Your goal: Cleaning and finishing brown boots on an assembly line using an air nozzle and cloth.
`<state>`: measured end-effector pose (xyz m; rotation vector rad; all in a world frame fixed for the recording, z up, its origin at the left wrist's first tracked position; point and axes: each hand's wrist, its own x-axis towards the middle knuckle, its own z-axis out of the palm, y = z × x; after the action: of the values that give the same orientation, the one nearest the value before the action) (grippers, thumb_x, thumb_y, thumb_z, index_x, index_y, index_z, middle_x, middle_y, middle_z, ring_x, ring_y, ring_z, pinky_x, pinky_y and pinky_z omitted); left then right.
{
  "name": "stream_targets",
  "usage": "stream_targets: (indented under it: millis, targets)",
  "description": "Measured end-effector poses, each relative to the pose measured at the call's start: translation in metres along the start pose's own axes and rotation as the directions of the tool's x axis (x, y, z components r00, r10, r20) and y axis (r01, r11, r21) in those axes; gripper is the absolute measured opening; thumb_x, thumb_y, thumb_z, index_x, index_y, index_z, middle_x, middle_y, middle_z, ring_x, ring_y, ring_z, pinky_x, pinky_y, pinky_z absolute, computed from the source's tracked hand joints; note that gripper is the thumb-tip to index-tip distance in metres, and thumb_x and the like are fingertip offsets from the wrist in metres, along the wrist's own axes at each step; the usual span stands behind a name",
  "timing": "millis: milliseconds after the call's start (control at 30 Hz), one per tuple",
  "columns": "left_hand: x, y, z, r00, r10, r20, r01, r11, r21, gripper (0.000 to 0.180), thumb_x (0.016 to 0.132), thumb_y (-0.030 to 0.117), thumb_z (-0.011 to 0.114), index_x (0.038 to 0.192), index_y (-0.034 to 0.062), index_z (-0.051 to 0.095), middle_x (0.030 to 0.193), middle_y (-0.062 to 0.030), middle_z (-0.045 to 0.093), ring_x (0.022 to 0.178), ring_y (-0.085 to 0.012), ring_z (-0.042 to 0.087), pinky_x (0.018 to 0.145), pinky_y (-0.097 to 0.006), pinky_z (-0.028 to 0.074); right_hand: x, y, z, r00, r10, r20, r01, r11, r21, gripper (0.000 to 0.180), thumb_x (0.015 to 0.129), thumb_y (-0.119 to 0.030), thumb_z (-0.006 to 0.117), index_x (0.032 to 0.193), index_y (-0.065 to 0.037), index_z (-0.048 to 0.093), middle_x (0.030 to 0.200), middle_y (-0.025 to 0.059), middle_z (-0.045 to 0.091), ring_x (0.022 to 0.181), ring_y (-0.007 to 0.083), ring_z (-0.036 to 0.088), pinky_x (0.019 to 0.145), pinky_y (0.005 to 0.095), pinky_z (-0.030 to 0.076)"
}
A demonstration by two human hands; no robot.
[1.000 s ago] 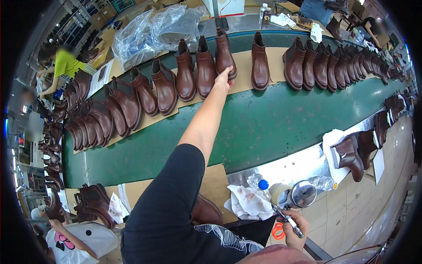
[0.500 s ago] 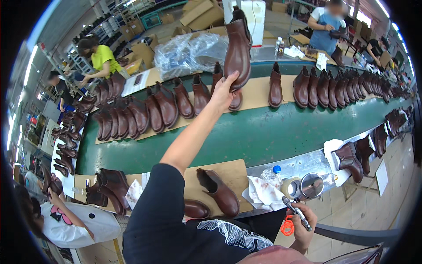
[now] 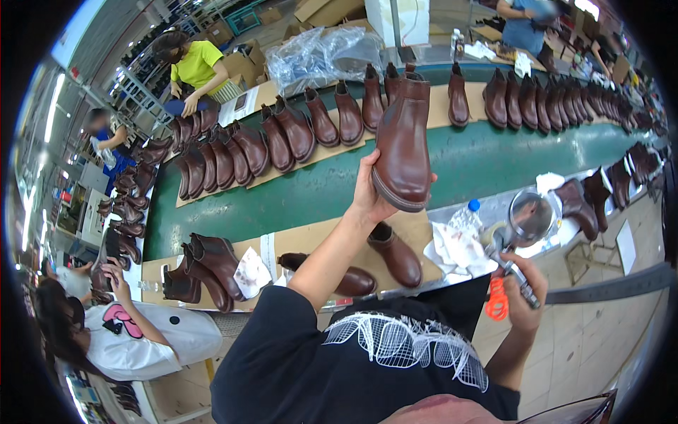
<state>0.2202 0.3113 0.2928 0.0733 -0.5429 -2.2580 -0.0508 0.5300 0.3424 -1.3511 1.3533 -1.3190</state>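
A glossy brown leather ankle boot [image 3: 405,141] is held up in front of me, toe down and tilted my way. My left hand [image 3: 374,194] is closed around its toe end, thumb on one side and fingertips showing at the other. My right hand [image 3: 528,286] grips a slim metal spray gun [image 3: 521,278] with an orange coiled hose [image 3: 497,299] hanging beside it. Just beyond that tool is a shiny round metal cup [image 3: 533,216]; whether they are joined I cannot tell. Below the held boot, another brown boot [image 3: 397,258] stands on cardboard, with one more boot [image 3: 353,281] partly behind my left forearm.
A long green table [image 3: 296,201] carries rows of brown boots [image 3: 244,152] on cardboard. Stained white cloths [image 3: 455,249] and a blue-capped bottle [image 3: 467,215] lie near my right hand. Co-workers stand at the left and far side, one in a yellow shirt [image 3: 198,67].
My left hand has drawn the boot from over the far row down and closer to me. My right hand, still gripping the spray gun, appears farther up and right as the view has shifted.
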Motion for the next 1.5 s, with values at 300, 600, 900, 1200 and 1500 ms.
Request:
stream_targets:
  millis: [300, 600, 900, 1200, 1500]
  targets:
    - [-0.062, -0.051, -0.024, 0.958, 0.059, -0.279, -0.027, 0.993, 0.116, 0.083, 0.087, 0.052, 0.06, 0.148, 0.0027, 0.031, 0.139, -0.0243, 0.05, 0.123, -0.0499, 0.053, 0.106, -0.057, 0.045, 0.029, -0.071, 0.03, 0.954, -0.296, -0.034, 0.288, 0.945, -0.156, 0.03, 0.088, -0.014, 0.065, 0.113, 0.003, 0.066, 0.092, 0.0076, 0.066, 0.081, 0.0099, 0.058, 0.07, 0.0228, 0.044]
    - [-0.077, -0.055, -0.028, 0.972, 0.03, -0.232, 0.007, 0.987, 0.159, 0.087, 0.086, 0.056, 0.056, 0.146, -0.0012, 0.032, 0.132, -0.0293, 0.052, 0.114, -0.0507, 0.058, 0.089, -0.055, 0.057, 0.041, -0.062, 0.041, 0.963, -0.27, -0.013, 0.267, 0.956, -0.119, 0.024, 0.087, -0.006, 0.07, 0.109, 0.003, 0.067, 0.092, 0.0059, 0.066, 0.079, 0.0092, 0.057, 0.071, 0.0222, 0.045]
    - [-0.079, -0.051, -0.01, 0.974, -0.164, -0.153, 0.137, 0.976, -0.17, 0.081, 0.089, 0.059, 0.046, 0.143, -0.0004, 0.037, 0.119, -0.0295, 0.059, 0.098, -0.05, 0.065, 0.075, -0.054, 0.062, 0.028, -0.06, 0.04, 0.962, -0.269, -0.041, 0.261, 0.956, -0.137, 0.025, 0.088, -0.013, 0.071, 0.107, 0.003, 0.068, 0.095, 0.008, 0.069, 0.079, 0.0106, 0.059, 0.072, 0.0239, 0.045]
    - [-0.073, -0.05, -0.024, 0.959, -0.23, 0.163, 0.278, 0.868, -0.411, 0.084, 0.088, 0.057, 0.051, 0.15, 0.0053, 0.027, 0.126, -0.0385, 0.043, 0.101, -0.0602, 0.055, 0.068, -0.064, 0.06, 0.019, -0.052, 0.041, 0.964, -0.265, 0.029, 0.265, 0.937, -0.228, 0.029, 0.084, -0.02, 0.076, 0.105, 0.0, 0.07, 0.094, 0.0099, 0.071, 0.079, 0.017, 0.063, 0.074, 0.0285, 0.047]
    - [-0.074, -0.053, -0.034, 0.918, -0.245, 0.312, 0.381, 0.763, -0.522, 0.08, 0.09, 0.054, 0.05, 0.151, 0.0076, 0.025, 0.13, -0.0388, 0.036, 0.104, -0.0629, 0.05, 0.074, -0.068, 0.057, 0.012, -0.031, 0.045, 0.982, -0.182, 0.045, 0.187, 0.972, -0.142, 0.022, 0.085, -0.011, 0.073, 0.104, 0.0, 0.07, 0.091, 0.0102, 0.07, 0.079, 0.0142, 0.064, 0.072, 0.0261, 0.047]
